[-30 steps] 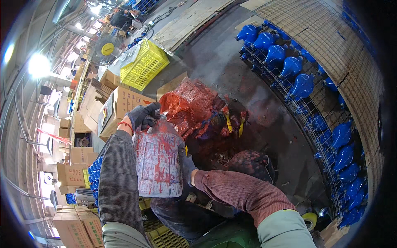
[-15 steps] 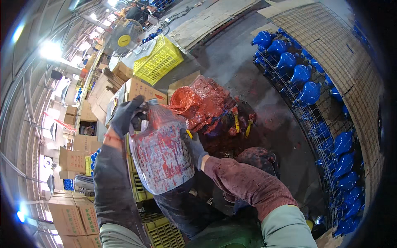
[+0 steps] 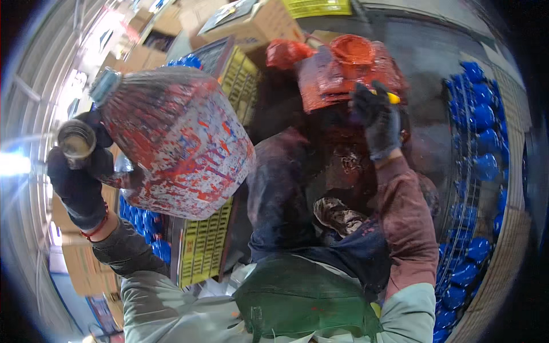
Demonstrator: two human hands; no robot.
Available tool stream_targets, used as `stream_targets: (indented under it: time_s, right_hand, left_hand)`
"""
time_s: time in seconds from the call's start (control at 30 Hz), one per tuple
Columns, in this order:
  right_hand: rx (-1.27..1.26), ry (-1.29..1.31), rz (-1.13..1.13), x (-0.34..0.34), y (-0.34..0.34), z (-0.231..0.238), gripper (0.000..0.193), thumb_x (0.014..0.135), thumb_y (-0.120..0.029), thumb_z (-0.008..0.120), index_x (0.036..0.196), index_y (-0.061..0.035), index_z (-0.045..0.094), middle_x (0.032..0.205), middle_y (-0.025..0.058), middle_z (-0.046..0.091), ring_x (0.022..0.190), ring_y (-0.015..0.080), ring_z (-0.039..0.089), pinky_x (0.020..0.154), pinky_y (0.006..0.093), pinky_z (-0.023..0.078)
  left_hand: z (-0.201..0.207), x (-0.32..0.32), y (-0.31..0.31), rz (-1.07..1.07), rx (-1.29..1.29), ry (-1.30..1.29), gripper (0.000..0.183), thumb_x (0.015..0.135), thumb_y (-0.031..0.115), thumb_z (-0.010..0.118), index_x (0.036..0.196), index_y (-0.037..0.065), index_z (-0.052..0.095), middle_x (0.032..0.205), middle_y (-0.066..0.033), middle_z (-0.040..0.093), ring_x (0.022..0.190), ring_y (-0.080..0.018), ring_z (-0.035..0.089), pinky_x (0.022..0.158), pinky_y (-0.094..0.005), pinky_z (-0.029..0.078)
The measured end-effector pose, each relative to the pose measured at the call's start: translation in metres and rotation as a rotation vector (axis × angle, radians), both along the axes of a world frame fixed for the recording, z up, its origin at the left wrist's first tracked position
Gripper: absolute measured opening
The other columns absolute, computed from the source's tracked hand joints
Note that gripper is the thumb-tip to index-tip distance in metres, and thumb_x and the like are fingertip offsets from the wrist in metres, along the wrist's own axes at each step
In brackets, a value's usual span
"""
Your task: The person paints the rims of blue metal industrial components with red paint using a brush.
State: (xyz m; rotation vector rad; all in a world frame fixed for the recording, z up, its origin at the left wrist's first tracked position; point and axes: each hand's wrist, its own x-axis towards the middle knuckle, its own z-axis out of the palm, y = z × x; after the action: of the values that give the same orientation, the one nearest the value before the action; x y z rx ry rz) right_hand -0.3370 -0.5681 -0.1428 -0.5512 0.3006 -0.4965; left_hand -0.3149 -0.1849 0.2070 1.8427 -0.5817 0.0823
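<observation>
A large translucent plastic jug (image 3: 183, 137), smeared with red and blue paint, hangs tilted at the left, its neck toward the upper left. My left hand (image 3: 80, 177), in a dark glove, is closed around its handle side. A small round cap-like piece (image 3: 76, 143) shows at the same fingers. My right hand (image 3: 380, 123), in a grey glove, is closed on a tool whose yellow end (image 3: 393, 98) sticks out; the rest is hidden. It is just in front of a red paint pot (image 3: 353, 50), which stands on a red-coated block (image 3: 326, 80).
Yellow crates (image 3: 203, 248) stand left of my legs, with blue glossy parts (image 3: 143, 223) beside them. A wire rack (image 3: 466, 171) of blue bulb-shaped parts runs along the right. A cardboard box (image 3: 251, 26) stands at the far left of the paint pot.
The view has turned. The jug has come apart from my right hand, moving left and nearer in my left hand. My right hand has gone to the front of the paint pot.
</observation>
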Motion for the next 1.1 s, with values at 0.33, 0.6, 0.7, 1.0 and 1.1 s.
stream_targets:
  time_s: [0.33, 0.6, 0.7, 1.0, 1.1]
  right_hand:
    - [-0.317, 0.012, -0.025, -0.025, -0.016, -0.004, 0.034, 0.097, -0.026, 0.061, 0.126, -0.0082, 0.055, 0.114, 0.0161, 0.067, 0.096, 0.0247, 0.069, 0.082, 0.0361, 0.057]
    - [-0.966, 0.009, -0.461, -0.011, -0.012, -0.002, 0.021, 0.093, -0.001, 0.061, 0.113, -0.0048, 0.057, 0.102, 0.0096, 0.064, 0.083, 0.0156, 0.063, 0.075, 0.0289, 0.054]
    - [-1.054, 0.012, -0.361, 0.031, -0.025, 0.008, 0.027, 0.087, 0.009, 0.057, 0.108, -0.0086, 0.059, 0.100, 0.0043, 0.063, 0.086, 0.0123, 0.060, 0.076, 0.0276, 0.050]
    - [-1.637, 0.536, -0.206, 0.243, -0.048, 0.010, 0.052, 0.075, -0.015, 0.076, 0.119, -0.0203, 0.048, 0.097, 0.0159, 0.068, 0.092, 0.0389, 0.065, 0.076, 0.0458, 0.052]
    - [-1.848, 0.654, -0.208, 0.278, -0.047, 0.005, 0.054, 0.077, -0.028, 0.075, 0.122, -0.0214, 0.046, 0.094, 0.0180, 0.069, 0.087, 0.0403, 0.067, 0.073, 0.0491, 0.052]
  left_hand:
    - [-0.179, -0.014, 0.113, 0.203, 0.249, 0.501, 0.032, 0.094, 0.030, 0.063, 0.098, -0.001, 0.067, 0.080, -0.0033, 0.064, 0.068, -0.0101, 0.058, 0.061, -0.0262, 0.047]
    - [-0.382, -0.037, 0.222, 0.171, 0.288, 0.766, 0.035, 0.090, 0.030, 0.067, 0.107, -0.001, 0.068, 0.091, -0.0040, 0.068, 0.081, -0.0122, 0.059, 0.072, -0.0283, 0.047]
    - [-0.457, -0.073, 0.267, 0.161, 0.037, 0.812, 0.041, 0.090, 0.028, 0.068, 0.121, 0.002, 0.063, 0.113, -0.0080, 0.067, 0.099, -0.0188, 0.061, 0.087, -0.0320, 0.048]
    - [-0.435, -0.113, 0.307, 0.196, 0.065, 1.340, 0.037, 0.087, 0.022, 0.065, 0.121, 0.009, 0.063, 0.112, -0.0142, 0.067, 0.100, -0.0268, 0.064, 0.087, -0.0395, 0.050]
    - [-0.423, -0.093, 0.287, -0.052, 0.528, 0.705, 0.036, 0.089, 0.023, 0.064, 0.123, 0.009, 0.062, 0.110, -0.0122, 0.069, 0.094, -0.0258, 0.066, 0.081, -0.0375, 0.052]
